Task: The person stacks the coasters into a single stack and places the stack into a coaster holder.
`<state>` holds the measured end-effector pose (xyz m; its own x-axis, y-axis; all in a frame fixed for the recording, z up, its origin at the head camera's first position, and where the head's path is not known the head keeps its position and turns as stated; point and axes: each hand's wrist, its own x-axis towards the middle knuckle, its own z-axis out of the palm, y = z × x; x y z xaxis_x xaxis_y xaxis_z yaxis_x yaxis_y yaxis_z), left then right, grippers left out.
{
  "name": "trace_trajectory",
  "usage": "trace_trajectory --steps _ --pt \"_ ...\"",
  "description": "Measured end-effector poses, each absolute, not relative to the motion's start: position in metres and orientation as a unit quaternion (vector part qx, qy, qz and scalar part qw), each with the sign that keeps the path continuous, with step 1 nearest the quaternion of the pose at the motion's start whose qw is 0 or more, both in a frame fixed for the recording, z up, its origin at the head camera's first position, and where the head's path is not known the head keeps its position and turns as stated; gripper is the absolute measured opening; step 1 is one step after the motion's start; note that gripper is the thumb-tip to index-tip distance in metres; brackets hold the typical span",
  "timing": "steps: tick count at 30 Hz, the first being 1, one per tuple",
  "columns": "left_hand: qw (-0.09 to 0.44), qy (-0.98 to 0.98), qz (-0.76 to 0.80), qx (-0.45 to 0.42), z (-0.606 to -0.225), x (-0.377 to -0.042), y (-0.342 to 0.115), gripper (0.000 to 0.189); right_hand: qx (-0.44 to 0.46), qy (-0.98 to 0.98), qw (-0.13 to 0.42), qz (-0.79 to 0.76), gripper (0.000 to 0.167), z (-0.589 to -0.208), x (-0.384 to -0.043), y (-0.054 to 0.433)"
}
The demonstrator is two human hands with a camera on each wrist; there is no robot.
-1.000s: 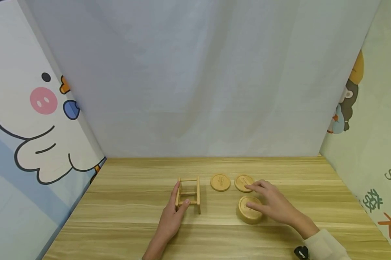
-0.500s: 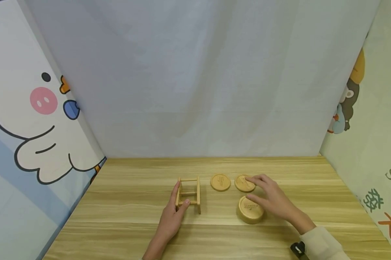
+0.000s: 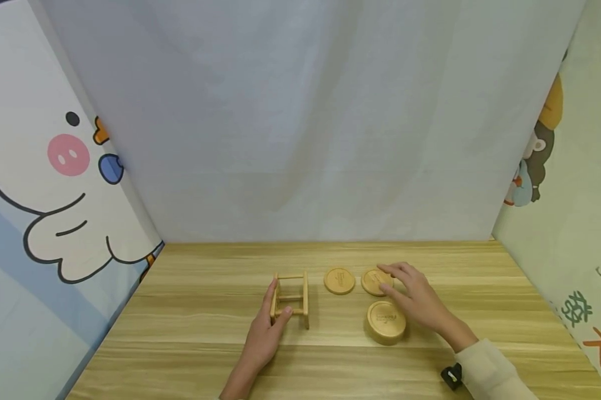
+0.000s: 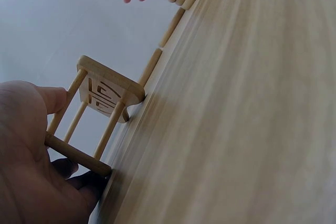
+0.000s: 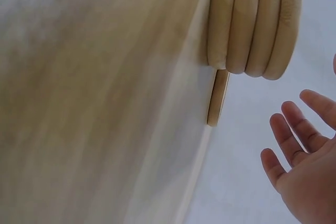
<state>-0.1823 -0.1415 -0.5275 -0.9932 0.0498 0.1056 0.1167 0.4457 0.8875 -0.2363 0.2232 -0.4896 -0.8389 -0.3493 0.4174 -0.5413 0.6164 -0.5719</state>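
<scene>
My left hand (image 3: 262, 338) grips the left side of a small wooden coaster rack (image 3: 305, 297), thumb over a rod and fingers behind the side panel. In the left wrist view, the rack's cut-out panel (image 4: 112, 77) and round rods stand at the table surface. Two round wooden coasters lie flat beyond it: a left coaster (image 3: 339, 281) and a right coaster (image 3: 372, 282). Nearer me is a coaster stack (image 3: 386, 320). My right hand (image 3: 422, 300) hovers over the right coaster, fingers spread. In the right wrist view, its fingers (image 5: 286, 135) hold nothing and sit apart from the stack.
The wood-grain table (image 3: 190, 311) ends at a pale hanging cloth (image 3: 330, 139) behind. Printed cartoon panels flank it, a left panel (image 3: 40, 183) and a right panel (image 3: 545, 255). A black device (image 3: 451, 376) sits at my right wrist.
My right hand has shifted back from the stack, its thumb now over the right coaster and the stack's top uncovered. The left hand and rack stay put.
</scene>
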Motion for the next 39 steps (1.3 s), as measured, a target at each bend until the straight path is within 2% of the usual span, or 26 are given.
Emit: trace_trajectory --steps 15,39 --pt "0.032 -0.850 -0.524 -0.047 -0.529 -0.182 -0.142 0.074 0.235 -0.891 0.141 0.363 0.052 -0.492 -0.250 0.223" --pt "0.028 -0.852 -0.520 -0.048 -0.525 -0.181 -0.142 0.074 0.200 -0.910 0.113 0.346 0.059 -0.489 -0.262 0.223"
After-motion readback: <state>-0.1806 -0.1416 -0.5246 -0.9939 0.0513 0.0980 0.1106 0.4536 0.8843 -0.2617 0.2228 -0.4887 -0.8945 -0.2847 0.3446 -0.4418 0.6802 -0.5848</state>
